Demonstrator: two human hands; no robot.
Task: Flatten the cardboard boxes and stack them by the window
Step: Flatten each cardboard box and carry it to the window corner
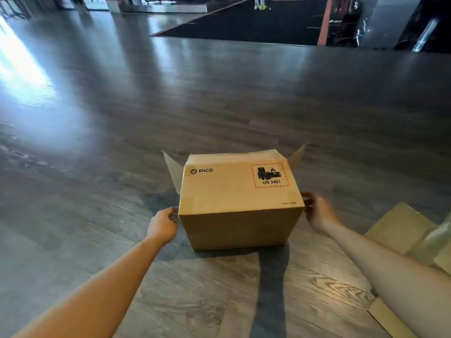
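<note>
Fingers of our left hand [162,225] curl against the near left corner of the box [240,203]; our right hand [317,213] is blurred at the right corner, so we cannot tell its grip. At lower centre, our box sits on the floor [219,101], far flaps splayed. Flat cardboard [400,230] lies lower right.

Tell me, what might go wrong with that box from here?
The box is still fully formed, gripped only at its near corners by the left hand and right hand, so it might slip. Its far flaps stick out and could snag. Flattened cardboard lies by the right arm, easy to skid on.
</note>
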